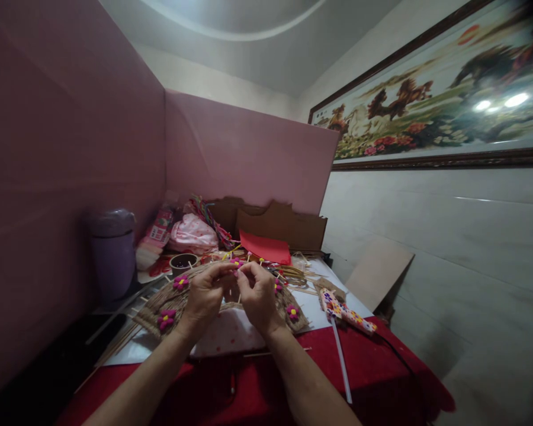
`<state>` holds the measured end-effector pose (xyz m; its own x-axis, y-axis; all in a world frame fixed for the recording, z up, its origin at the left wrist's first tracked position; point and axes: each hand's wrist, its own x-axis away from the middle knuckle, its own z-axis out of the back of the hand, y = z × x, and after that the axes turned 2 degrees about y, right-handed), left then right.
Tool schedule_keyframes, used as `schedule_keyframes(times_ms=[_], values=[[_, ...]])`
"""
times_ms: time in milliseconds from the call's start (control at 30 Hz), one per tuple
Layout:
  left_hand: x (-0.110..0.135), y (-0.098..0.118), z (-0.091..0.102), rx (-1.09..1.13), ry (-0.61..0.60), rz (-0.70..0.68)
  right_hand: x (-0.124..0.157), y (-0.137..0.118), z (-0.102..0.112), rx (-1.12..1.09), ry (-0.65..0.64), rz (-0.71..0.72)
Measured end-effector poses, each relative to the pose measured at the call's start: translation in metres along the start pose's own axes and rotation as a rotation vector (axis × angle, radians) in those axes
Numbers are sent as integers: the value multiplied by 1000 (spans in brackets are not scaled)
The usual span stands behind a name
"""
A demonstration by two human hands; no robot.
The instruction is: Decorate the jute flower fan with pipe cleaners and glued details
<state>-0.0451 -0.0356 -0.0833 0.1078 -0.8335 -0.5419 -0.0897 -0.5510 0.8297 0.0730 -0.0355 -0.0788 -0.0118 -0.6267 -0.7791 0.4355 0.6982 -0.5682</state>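
A curved twine-wrapped piece (153, 302) with thin sticks poking from its edge lies on the table, bearing several magenta flowers (166, 319) with yellow centres. My left hand (208, 296) and my right hand (260, 299) meet over the middle of its arch. The fingers of both are closed in a pinch on a small magenta piece (237, 273) at the fingertips, mostly covered by them. Just beyond it shows the top flower (237, 262). Whether the pinched piece belongs to that flower I cannot tell.
On the right lie a flower-patterned glue gun (346, 313) with a clear glue stick and a dark cord. A purple lidded bin (114, 260) stands left. Behind are a tape roll (183, 263), red sheet (266, 247), cardboard (293, 228) and bundled pipe cleaners (211, 220). Red cloth (195, 396) covers the front.
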Motion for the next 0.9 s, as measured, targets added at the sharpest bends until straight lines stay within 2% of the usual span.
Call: schedule_keyframes(times_ms=[333,433,533,700,900], values=[[2,-1,3,-203,68,-104,1,-6,1,48,-52,99],[4,3,2,-247,126,-99,3,-8,2,99,-60,130],[3,7,0,-151,154,-3,4,-8,1,120,-70,129],[-2,10,0,92,45,157,1,-5,0,100,-44,22],[-3,9,1,134,3,143,1,-6,1,166,-19,7]])
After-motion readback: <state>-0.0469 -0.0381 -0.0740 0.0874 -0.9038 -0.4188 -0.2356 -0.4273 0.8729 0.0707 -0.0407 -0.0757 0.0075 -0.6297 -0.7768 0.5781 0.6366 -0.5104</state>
